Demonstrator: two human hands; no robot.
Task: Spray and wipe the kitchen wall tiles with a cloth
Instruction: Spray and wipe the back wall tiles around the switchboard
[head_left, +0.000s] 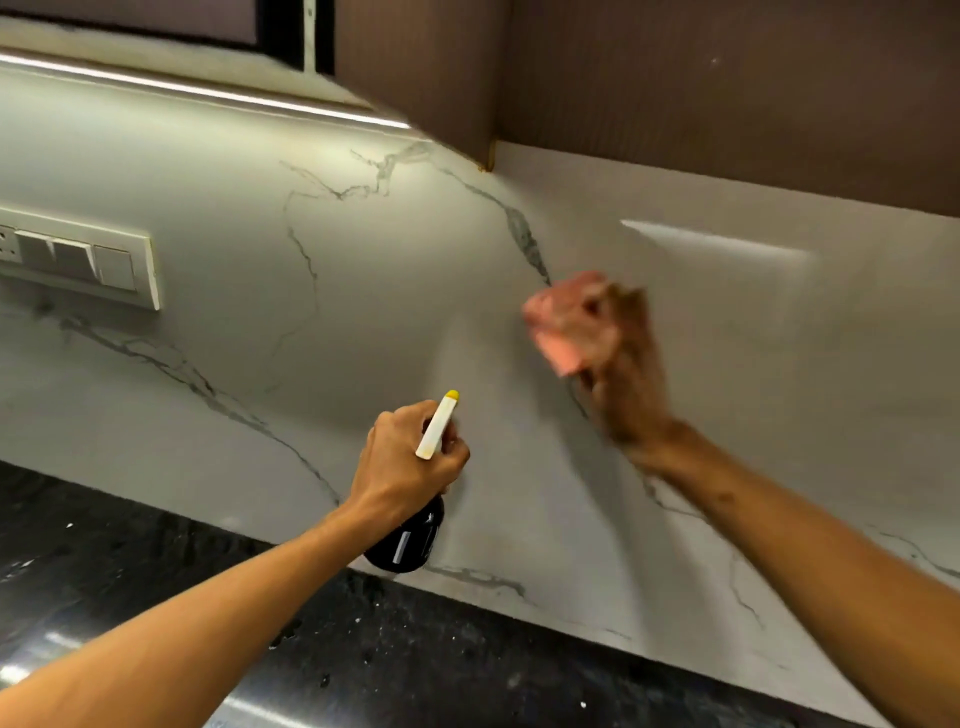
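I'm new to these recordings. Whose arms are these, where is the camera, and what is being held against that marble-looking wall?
There is no machine here: these are a person's two bare arms. The single picture comes from a wide-angle camera worn on the head, looking forward and down, so the edges look bent. The left hand grips a dark spray bottle, its white nozzle aimed at the wall tiles. The right hand, blurred, holds a pink cloth at the tiles. Below runs a dark speckled countertop; a switch panel sits on the wall to the left, and brown cabinets hang above.
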